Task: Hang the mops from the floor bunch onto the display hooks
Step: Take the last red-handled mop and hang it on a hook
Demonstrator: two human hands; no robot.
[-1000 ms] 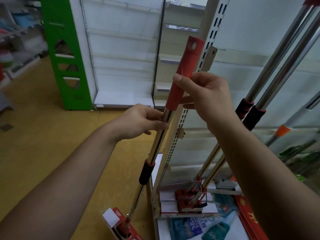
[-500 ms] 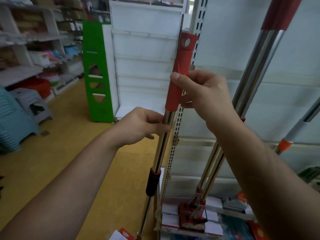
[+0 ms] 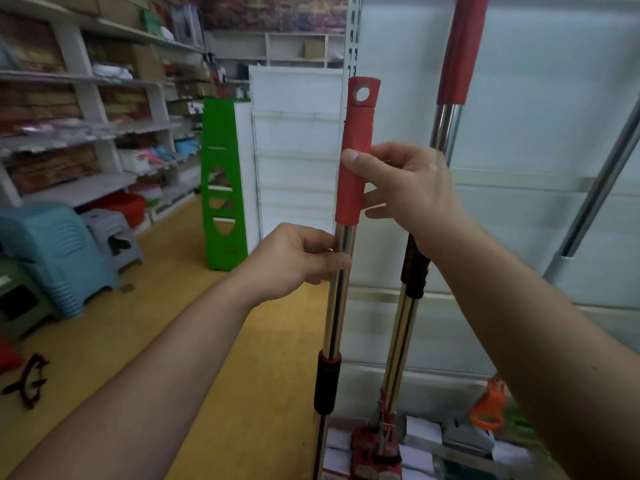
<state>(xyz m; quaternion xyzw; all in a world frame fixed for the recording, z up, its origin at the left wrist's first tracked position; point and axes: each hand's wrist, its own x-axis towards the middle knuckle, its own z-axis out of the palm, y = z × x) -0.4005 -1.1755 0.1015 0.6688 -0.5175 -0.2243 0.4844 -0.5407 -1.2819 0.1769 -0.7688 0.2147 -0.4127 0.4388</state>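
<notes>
I hold one mop [image 3: 337,306] nearly upright in front of me. It has a steel pole, a black collar lower down and a red top grip with a hanging hole. My right hand [image 3: 405,188] grips the red grip, thumb across its front. My left hand [image 3: 298,261] pinches the steel pole just below the grip. To the right, two more mops [image 3: 446,109] with red grips and steel poles stand against the white display panel [image 3: 540,133], their red heads low on the shelf. No hook is visible.
A slotted upright [image 3: 352,46] runs behind the held mop. A green stand [image 3: 221,181] and white shelving stand behind it. Stacked blue and grey stools [image 3: 59,258] sit on the yellow floor at left. Another pole with an orange fitting [image 3: 488,403] leans at right.
The mop has risen and straightened to nearly upright, and my view has tilted up. Both hands keep the same hold on the pole and grip.
</notes>
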